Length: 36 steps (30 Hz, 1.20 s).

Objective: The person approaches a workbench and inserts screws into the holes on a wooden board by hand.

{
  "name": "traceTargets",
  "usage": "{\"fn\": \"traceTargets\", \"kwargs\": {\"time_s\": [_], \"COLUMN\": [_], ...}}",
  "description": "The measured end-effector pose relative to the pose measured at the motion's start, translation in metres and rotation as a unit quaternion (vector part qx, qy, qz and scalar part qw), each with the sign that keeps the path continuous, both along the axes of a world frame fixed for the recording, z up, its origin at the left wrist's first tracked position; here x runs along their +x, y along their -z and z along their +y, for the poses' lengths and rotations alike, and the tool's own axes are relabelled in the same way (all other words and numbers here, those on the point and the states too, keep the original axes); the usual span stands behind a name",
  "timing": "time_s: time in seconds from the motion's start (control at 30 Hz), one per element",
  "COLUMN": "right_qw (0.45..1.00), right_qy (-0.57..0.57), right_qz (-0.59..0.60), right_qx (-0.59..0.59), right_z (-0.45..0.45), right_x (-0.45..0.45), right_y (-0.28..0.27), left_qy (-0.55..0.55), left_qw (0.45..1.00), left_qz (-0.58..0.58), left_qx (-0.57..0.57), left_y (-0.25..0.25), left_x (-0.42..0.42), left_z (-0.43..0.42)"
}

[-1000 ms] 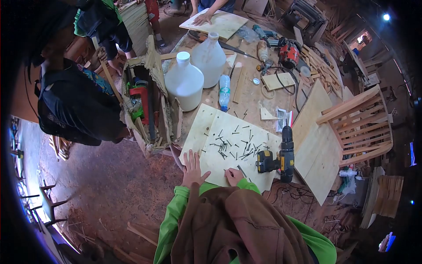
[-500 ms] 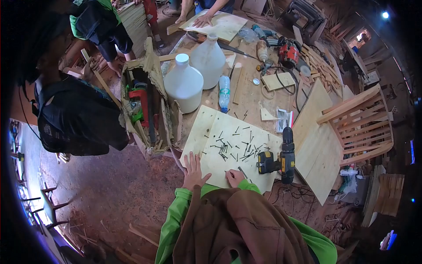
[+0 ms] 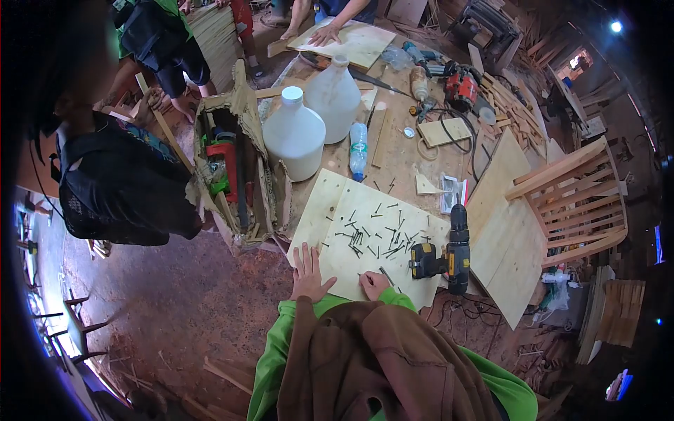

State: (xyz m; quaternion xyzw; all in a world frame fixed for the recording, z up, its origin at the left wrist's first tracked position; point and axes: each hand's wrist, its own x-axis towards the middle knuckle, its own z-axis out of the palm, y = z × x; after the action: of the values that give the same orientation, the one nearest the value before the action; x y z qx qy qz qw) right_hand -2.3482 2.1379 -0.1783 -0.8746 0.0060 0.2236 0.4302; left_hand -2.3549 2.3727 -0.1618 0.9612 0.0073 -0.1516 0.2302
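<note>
My left hand (image 3: 307, 276) lies flat with fingers spread on the near left part of a pale plywood board (image 3: 319, 203). My right hand (image 3: 374, 283) is closed in a pinch low over the board's near edge. A small dark tip shows at its fingers, too small to name. Just right of that hand lies a thin dark stick-like thing (image 3: 390, 278). Several loose dark screws (image 3: 374, 250) are scattered across the middle of the board. A black and yellow cordless drill (image 3: 458, 252) rests at the board's right edge, its bit pointing away from me.
Two white jugs (image 3: 295, 137) and a water bottle (image 3: 359, 151) stand beyond the board. A torn cardboard box (image 3: 239, 119) holds tools at left. On the right are a plywood panel (image 3: 509, 245) and a slatted wooden piece (image 3: 579, 200). Another person's hand (image 3: 328, 34) presses a far board.
Both my hands stay almost where they were, and the screws and drill have not moved. At the left, another person has shifted slightly and an arm now shows near the wooden stick.
</note>
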Motion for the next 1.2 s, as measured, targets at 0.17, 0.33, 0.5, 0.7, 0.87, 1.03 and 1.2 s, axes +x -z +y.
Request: {"fn": "traceTargets", "kwargs": {"time_s": [0.17, 0.33, 0.5, 0.7, 0.87, 1.03, 1.2], "right_qw": [1.000, 1.000, 0.999, 0.999, 1.000, 1.000, 1.000], "right_qy": [-0.004, -0.002, -0.002, -0.001, 0.004, 0.004, 0.005], "right_qz": [-0.008, -0.015, -0.032, -0.033, -0.023, -0.020, -0.008], "right_qx": [0.008, 0.014, 0.011, 0.012, 0.015, 0.023, 0.030], "right_z": [-0.002, -0.001, -0.001, -0.002, -0.001, -0.001, -0.002], "right_x": [-0.001, 0.000, 0.000, -0.001, -0.001, 0.000, 0.000], "right_y": [0.003, 0.003, 0.003, 0.009, 0.009, 0.007, 0.006], "left_qy": [0.007, 0.021, 0.007, 0.008, 0.017, 0.018, 0.019], "left_qw": [1.000, 0.998, 0.999, 0.999, 0.999, 0.998, 0.998], "left_qz": [-0.015, -0.063, -0.027, -0.018, -0.016, -0.034, -0.041], "left_qx": [-0.005, -0.024, -0.026, -0.031, -0.044, -0.055, -0.051], "left_y": [0.002, 0.009, 0.001, 0.004, 0.004, 0.008, 0.009], "left_x": [-0.001, -0.004, -0.002, -0.002, -0.002, -0.003, -0.003], "left_z": [0.001, 0.005, 0.001, 0.003, 0.005, 0.005, 0.005]}}
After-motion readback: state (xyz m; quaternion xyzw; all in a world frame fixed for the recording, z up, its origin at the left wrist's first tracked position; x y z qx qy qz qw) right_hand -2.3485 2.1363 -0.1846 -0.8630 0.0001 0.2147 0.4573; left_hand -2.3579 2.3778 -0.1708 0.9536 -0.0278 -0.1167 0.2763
